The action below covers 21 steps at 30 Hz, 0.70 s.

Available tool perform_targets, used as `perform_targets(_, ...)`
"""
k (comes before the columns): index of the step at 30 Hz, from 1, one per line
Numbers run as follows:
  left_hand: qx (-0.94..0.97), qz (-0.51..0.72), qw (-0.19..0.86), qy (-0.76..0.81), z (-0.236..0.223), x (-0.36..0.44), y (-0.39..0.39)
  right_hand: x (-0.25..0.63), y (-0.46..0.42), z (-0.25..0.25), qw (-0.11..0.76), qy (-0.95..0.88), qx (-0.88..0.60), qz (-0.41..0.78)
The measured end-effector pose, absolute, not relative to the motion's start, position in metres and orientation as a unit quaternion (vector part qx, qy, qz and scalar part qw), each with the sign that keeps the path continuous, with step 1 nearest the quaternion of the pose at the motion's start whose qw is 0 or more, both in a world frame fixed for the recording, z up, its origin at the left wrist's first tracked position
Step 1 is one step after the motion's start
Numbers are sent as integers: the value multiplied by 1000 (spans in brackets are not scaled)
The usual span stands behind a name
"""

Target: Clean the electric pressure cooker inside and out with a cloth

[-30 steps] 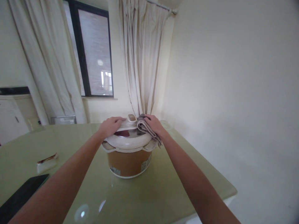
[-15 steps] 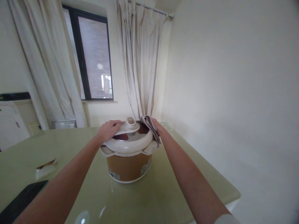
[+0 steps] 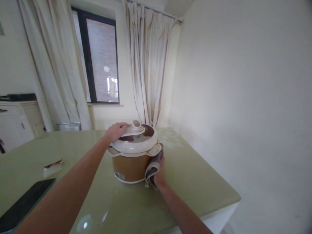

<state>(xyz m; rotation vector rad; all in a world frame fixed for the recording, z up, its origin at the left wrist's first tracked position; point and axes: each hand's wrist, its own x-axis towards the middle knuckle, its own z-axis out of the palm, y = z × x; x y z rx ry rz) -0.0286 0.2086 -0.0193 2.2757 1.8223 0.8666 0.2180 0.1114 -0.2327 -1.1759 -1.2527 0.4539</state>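
A rice cooker [image 3: 130,167] with a brown body and a white-rimmed lid with a shiny dark top stands upright on the green table. At the left of the lid, my left hand [image 3: 118,131] is closed over its edge, with the fingertips by the raised white handle [image 3: 133,130]. My right hand [image 3: 160,172] is wrapped round a folded grey-brown cloth [image 3: 152,169]. The cloth presses against the right side of the cooker's body, below the side lug [image 3: 154,150]. Most of my right fingers are hidden behind the cloth.
A dark flat tablet-like device [image 3: 26,204] lies on the table [image 3: 117,211] at the lower left. Behind it is a small white packet [image 3: 53,168] with a brown edge. The right wall [image 3: 231,113] runs beside the table; curtains [image 3: 151,71] and a window [image 3: 102,61] are behind.
My right hand has moved the cloth from the lid's right rim down to the body's right side. My left hand stays on the lid. The view has shifted slightly.
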Motion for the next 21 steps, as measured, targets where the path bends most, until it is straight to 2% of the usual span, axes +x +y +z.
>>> perform_targets(5, 742, 303, 59, 595, -24, -32, 214, 159, 64, -277, 479, -669, -559, -98)
perform_targets(9, 754, 325, 95, 563, -24, -34, 215, 106, 69, -243, 384, -798, -391, -251)
perform_targets(14, 772, 326, 108, 536, -18, -33, 209, 90, 89, -188, 384, -812, -376, -227)
perform_targets(17, 773, 332, 111, 530, -17, -32, 207, 113, 92, -197, 411, -814, -350, -215)
perform_targets(21, 767, 339, 123, 530, -19, -33, 210, 130, 87, -195, 469, -739, -449, -180)
